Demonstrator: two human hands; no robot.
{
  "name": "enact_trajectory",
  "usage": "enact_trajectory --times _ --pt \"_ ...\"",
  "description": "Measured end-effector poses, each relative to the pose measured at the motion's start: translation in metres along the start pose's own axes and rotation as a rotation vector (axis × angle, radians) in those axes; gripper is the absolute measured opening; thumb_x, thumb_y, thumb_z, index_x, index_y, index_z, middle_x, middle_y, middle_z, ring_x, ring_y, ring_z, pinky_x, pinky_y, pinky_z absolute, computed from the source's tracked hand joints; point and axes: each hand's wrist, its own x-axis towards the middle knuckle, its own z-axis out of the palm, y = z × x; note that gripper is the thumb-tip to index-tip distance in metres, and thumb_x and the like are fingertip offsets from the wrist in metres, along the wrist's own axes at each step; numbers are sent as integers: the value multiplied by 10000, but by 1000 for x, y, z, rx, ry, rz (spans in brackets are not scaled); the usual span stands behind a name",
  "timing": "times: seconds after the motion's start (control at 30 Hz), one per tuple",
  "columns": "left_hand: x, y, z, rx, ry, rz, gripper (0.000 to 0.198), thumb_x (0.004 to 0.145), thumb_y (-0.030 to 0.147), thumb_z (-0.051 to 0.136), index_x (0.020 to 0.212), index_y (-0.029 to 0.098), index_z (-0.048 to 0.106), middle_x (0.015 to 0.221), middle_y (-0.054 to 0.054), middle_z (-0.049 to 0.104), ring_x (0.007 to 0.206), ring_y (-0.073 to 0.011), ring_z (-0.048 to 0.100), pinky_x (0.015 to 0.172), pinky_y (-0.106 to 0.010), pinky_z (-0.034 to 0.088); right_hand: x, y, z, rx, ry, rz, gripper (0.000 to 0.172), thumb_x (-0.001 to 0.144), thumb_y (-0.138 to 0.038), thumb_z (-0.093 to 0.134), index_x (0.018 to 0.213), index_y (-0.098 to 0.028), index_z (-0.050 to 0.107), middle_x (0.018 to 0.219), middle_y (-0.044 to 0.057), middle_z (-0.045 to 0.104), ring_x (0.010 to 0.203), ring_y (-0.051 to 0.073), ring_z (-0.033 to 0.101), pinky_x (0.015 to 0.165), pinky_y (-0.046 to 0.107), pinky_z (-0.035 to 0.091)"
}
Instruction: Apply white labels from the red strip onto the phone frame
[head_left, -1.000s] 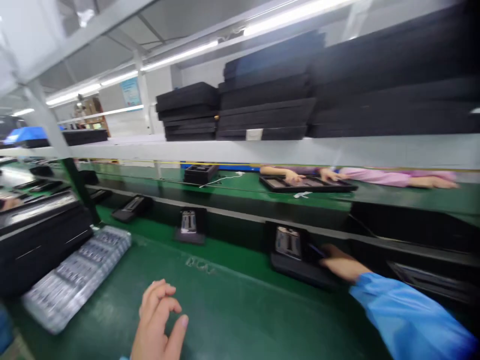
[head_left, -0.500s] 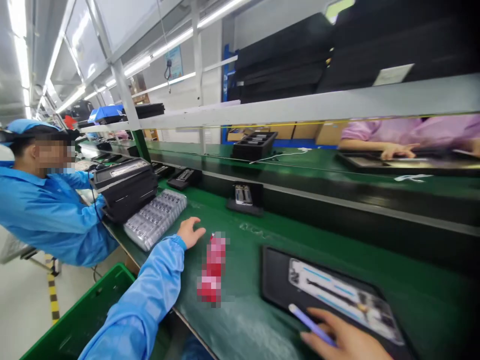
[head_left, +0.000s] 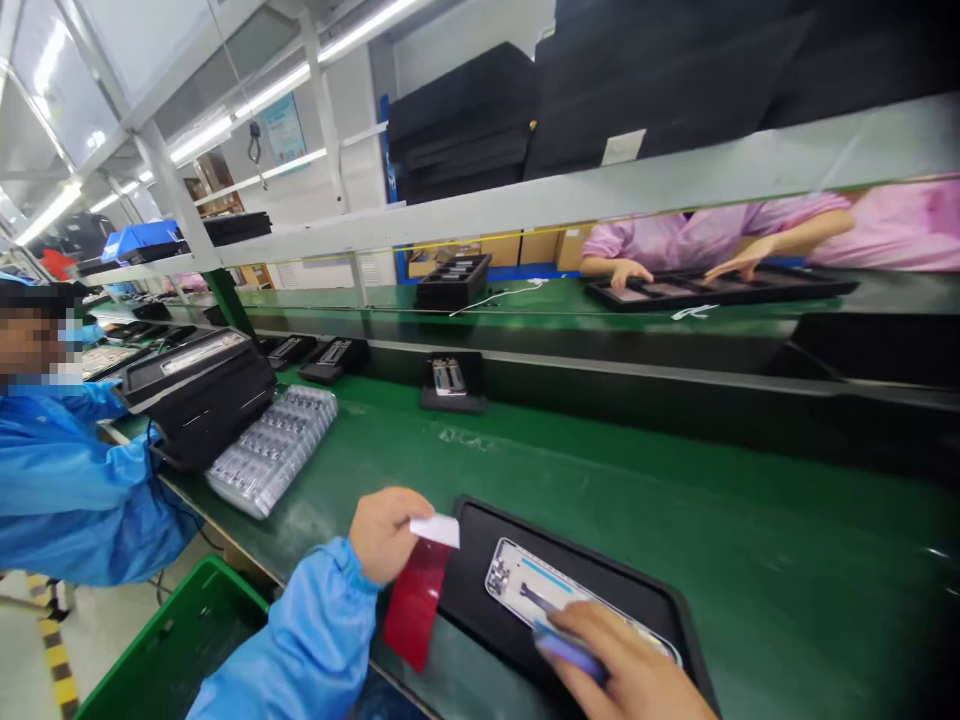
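Observation:
My left hand [head_left: 382,535] is closed in a pinch on a red film sheet [head_left: 416,608], which hangs down with a white strip [head_left: 439,531] folded along its top. My right hand [head_left: 634,660] is closed around a purple pen-like tool [head_left: 571,655], blurred by motion. It is over a phone housing [head_left: 511,578] with a white rim and blue strips, lying in a black tray [head_left: 472,525]. My fingers cover the lower part of the housing. The film hangs by the tray's left edge.
Clear plastic trays of small parts [head_left: 274,450] lie left on the green bench [head_left: 600,480], beside stacked black cases [head_left: 210,410]. A small black tray [head_left: 454,385] with metal parts stands behind. A green crate [head_left: 169,640] is below left. Co-workers sit left [head_left: 67,490] and across [head_left: 675,240].
My left hand has gone from open beside the red film to gripping and lifting it rightward. My right hand has moved with the purple tool over the phone housing. The view has turned right.

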Motion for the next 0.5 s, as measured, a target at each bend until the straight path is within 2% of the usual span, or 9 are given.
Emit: enact_trajectory --times 0.07,0.17,0.23,0.27,0.33,0.4,0.5 --pt "-17 27 13 -82 -37 92 163 882 290 619 832 242 767 939 -53 799 928 -203 733 892 -355 578 10 -22 -14 238 -37 90 380 863 -512 630 1119 -244 717 1125 84 732 1001 260 700 901 344 564" --pt "-30 58 31 -286 -40 179 115 886 283 674 821 241 759 875 -54 797 886 -202 741 872 -359 576 21 -47 -24 563 -142 164 504 835 -514 661 1237 -210 658 1113 70 732 1000 239 692 904 333 557" --pt "-33 67 37 -441 -65 72 70 861 281 725 856 217 756 857 -65 788 830 -196 737 817 -336 576 20 -54 -22 613 -159 197 435 842 -504 661 1166 -216 682 977 36 740 870 201 682 810 289 551" --pt "-33 69 39 -524 -109 -10 111 832 289 761 897 200 752 860 -72 780 806 -192 728 788 -320 571 18 -55 -19 591 -145 219 384 856 -511 646 1101 -221 701 899 19 732 792 183 663 749 271 538" --pt "-33 67 41 -676 -251 -158 314 748 307 836 1011 170 731 881 -80 758 789 -183 704 750 -291 554 12 -53 -14 521 -107 256 342 879 -531 616 994 -227 720 811 2 711 712 165 628 687 254 510" --pt "-34 64 45 -764 -347 -255 480 664 320 892 1074 152 708 894 -73 737 773 -166 676 720 -264 532 7 -49 -11 481 -92 271 349 891 -545 595 961 -228 726 807 1 713 720 168 632 698 255 509" --pt "-37 59 56 -751 -303 -362 453 645 372 905 995 147 725 848 -53 728 697 -136 640 666 -242 512 4 -42 -12 478 -129 271 364 882 -563 608 959 -227 726 813 11 719 745 188 650 714 276 529"
